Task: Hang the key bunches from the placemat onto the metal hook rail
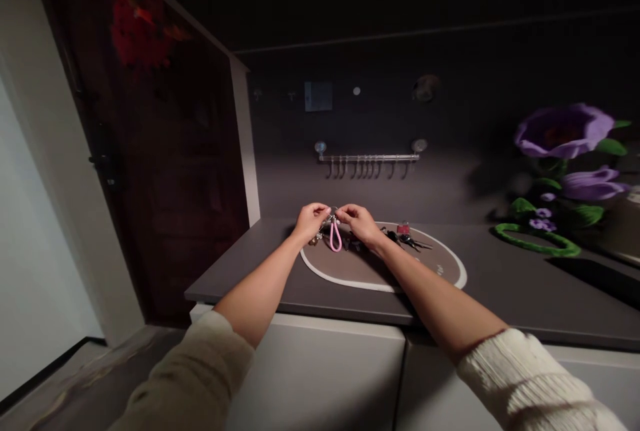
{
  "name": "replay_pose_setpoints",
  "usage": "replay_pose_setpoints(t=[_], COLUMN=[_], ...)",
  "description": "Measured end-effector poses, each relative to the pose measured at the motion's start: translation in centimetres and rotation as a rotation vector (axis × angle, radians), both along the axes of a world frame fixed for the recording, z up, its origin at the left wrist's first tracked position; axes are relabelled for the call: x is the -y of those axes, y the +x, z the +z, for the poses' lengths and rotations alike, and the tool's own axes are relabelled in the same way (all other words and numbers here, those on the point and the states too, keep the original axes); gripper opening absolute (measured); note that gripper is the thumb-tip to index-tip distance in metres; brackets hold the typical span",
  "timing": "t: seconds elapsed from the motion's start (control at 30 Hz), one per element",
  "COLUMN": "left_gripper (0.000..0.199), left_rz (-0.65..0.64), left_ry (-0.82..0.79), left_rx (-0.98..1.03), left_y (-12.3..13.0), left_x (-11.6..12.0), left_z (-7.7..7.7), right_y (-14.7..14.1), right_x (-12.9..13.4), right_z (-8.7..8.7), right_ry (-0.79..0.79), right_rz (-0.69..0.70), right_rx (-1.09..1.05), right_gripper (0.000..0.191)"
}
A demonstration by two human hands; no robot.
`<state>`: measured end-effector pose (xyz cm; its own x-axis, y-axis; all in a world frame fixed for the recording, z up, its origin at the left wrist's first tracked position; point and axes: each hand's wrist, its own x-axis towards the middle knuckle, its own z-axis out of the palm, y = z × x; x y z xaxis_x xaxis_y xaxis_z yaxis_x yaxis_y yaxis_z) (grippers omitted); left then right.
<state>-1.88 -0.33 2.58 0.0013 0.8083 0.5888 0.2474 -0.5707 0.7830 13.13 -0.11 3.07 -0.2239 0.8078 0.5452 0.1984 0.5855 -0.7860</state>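
My left hand (310,221) and my right hand (360,223) meet fingertip to fingertip above the back left of an oval brown mat with a white rim (345,281). Between their pinched fingers is a small metal key ring (333,212). A pink loop strap (336,239) hangs down from it. Under and beside my left hand, small shiny pieces (315,240) show, too small to make out. Past my right wrist, a bunch of dark keys (409,240) lies on the mat, near a small red item (403,228).
A clear rail with several hooks (370,158) is fixed to the dark wall behind the grey counter (250,271). Purple artificial flowers (565,134) and a green ring (537,244) are at the right. A dark red door (170,184) stands at the left.
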Motion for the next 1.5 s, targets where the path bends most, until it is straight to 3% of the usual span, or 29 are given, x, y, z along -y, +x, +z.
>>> replay_pose_setpoints(t=[0.23, 0.43, 0.63, 0.8, 1.17, 1.5], left_gripper=[0.027, 0.029, 0.029, 0.030, 0.029, 0.029], left_rz=[0.195, 0.431, 0.509, 0.542, 0.554, 0.593], left_ry=[0.130, 0.158, 0.129, 0.124, 0.130, 0.144], left_rx=[-0.143, -0.303, -0.391, -0.397, -0.434, -0.438], left_y=[-0.5, -1.4, -1.6, -1.6, -1.6, -1.7], left_x=[-0.5, -0.7, -0.3, 0.0, 0.1, 0.1], left_z=[-0.3, -0.6, -0.5, -0.3, -0.2, -0.2], right_y=[-0.3, -0.7, -2.5, -3.9, -5.5, -5.4], right_x=[0.4, -0.7, -2.3, -3.3, -5.2, -5.7], right_z=[1.8, 4.8, 7.7, 9.0, 9.6, 8.4], right_ry=[-0.066, -0.126, -0.219, -0.283, -0.401, -0.428], right_rz=[0.002, -0.044, -0.110, -0.138, -0.199, -0.162], right_rx=[-0.150, -0.284, -0.413, -0.511, -0.675, -0.697], right_gripper=[0.030, 0.023, 0.009, 0.016, 0.018, 0.019])
